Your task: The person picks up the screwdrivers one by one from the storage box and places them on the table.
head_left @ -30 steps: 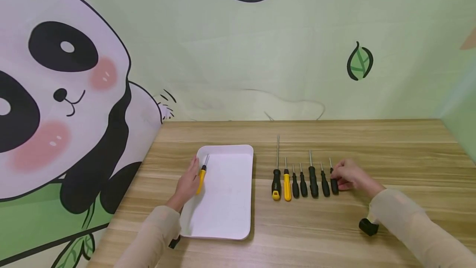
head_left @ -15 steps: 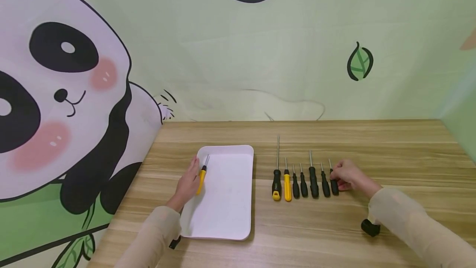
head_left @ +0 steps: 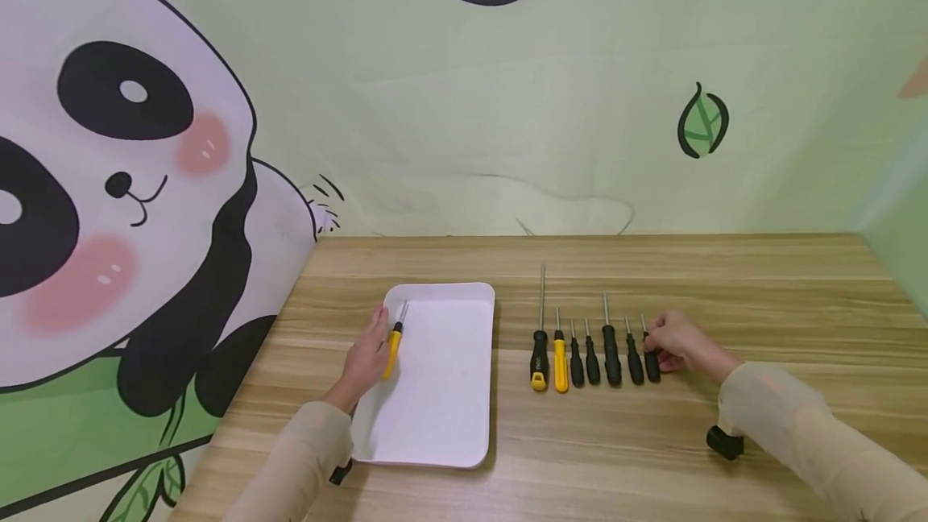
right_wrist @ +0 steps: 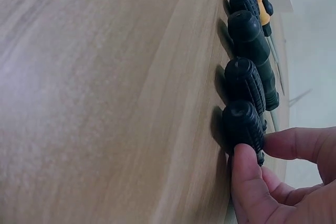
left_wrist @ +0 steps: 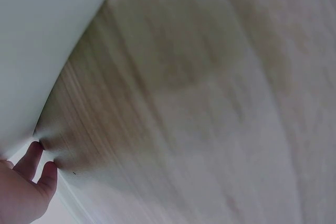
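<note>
My right hand (head_left: 681, 341) pinches the handle of the rightmost black screwdriver (head_left: 652, 365), which lies on the table at the end of a row. In the right wrist view, thumb and fingers are on either side of that black handle (right_wrist: 242, 125). My left hand (head_left: 365, 361) rests along the left rim of a white tray (head_left: 490, 377), its fingers fairly straight. Inside the tray, next to that hand, lies a yellow screwdriver (head_left: 393, 351) with a black collar. In the left wrist view, fingertips (left_wrist: 50, 171) touch down beside the tray's outer wall (left_wrist: 47, 40); the thumb is hard to make out.
Left of the held one, the row has several black screwdrivers (head_left: 611, 357), a yellow one (head_left: 560, 361) and a long black-and-yellow one (head_left: 539, 357). Their shafts point to the back. A printed cloth wall (head_left: 580, 103) stands behind the wooden table (head_left: 602, 457).
The rightmost black screwdriver has slid very slightly toward the front of the table, its tip leaning a little left. The right forearm shifted slightly; the left hand and tray stay still.
</note>
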`<state>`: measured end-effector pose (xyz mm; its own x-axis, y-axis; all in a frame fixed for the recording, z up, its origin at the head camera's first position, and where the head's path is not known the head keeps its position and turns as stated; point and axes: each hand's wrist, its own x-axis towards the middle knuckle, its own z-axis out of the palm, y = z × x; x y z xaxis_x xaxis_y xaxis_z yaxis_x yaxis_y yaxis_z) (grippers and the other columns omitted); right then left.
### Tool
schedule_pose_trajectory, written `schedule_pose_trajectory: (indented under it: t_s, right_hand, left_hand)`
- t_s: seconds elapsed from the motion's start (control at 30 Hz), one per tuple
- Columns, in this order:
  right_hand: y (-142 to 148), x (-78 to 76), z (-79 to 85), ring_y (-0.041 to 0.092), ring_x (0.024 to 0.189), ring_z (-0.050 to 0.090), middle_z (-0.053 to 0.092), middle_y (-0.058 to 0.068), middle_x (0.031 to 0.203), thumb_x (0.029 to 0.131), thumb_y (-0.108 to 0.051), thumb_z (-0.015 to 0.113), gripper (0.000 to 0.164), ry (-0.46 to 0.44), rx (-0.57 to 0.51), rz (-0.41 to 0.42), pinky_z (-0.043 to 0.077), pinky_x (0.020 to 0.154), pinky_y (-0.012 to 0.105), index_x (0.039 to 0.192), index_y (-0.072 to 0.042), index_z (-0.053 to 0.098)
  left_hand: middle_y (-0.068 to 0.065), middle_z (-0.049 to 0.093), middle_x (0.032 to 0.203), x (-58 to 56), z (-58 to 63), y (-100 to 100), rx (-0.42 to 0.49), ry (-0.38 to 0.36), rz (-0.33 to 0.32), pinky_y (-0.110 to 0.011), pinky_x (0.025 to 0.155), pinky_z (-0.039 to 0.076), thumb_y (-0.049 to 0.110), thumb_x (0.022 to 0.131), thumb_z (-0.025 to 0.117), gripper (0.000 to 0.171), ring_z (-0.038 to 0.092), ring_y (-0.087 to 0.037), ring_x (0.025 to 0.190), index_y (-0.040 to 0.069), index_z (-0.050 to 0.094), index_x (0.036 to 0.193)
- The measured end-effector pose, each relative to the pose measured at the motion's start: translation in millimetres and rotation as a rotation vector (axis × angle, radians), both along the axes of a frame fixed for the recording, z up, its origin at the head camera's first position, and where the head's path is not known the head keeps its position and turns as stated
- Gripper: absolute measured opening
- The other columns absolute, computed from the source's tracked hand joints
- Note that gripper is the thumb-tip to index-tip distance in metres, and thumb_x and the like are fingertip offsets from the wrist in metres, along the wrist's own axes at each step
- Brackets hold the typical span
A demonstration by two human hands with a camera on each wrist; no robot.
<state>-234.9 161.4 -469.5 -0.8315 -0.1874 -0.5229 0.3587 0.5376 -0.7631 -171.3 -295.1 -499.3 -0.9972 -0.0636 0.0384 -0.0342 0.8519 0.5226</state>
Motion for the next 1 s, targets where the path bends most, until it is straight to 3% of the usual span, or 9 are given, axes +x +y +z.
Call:
schedule_pose_trajectory:
  t_s: [0.33,0.63,1.0]
  right_hand:
    - [0.7,-1.6,-0.9,0.01,0.048,0.047,0.049,0.002,0.069,0.078,0.003,0.052,0.013,0.008,0.013,0.007,0.048,0.047,0.024,0.076,-0.005,0.042]
    - [1.6,0.6,-0.5,0.011,0.048,0.047,0.048,0.003,0.069,0.078,0.004,0.052,0.013,0.008,-0.005,0.004,0.048,0.046,0.025,0.086,0.0,0.042]
    - [13.1,-6.9,-7.8,0.012,0.052,0.05,0.048,0.004,0.067,0.078,-0.006,0.058,0.034,-0.025,-0.055,0.029,0.049,0.049,0.027,0.103,0.008,0.04]
  left_hand:
    - [-0.015,0.017,0.147,0.0,-0.8,-1.4,-0.001,0.008,-0.01,-0.048,0.102,0.026,0.006,0.086,0.03,0.054,0.024,-0.031,0.132,-0.002,0.02,0.139]
    - [-0.015,0.016,0.147,-0.1,-0.9,-1.1,0.003,-0.003,-0.006,-0.049,0.102,0.026,0.006,0.087,0.029,0.054,0.024,-0.031,0.132,-0.001,0.02,0.139]
    - [-0.016,0.017,0.146,-0.4,-2.5,-1.3,0.002,0.012,-0.013,-0.049,0.101,0.027,0.006,0.086,0.03,0.054,0.026,-0.032,0.131,-0.003,0.021,0.138]
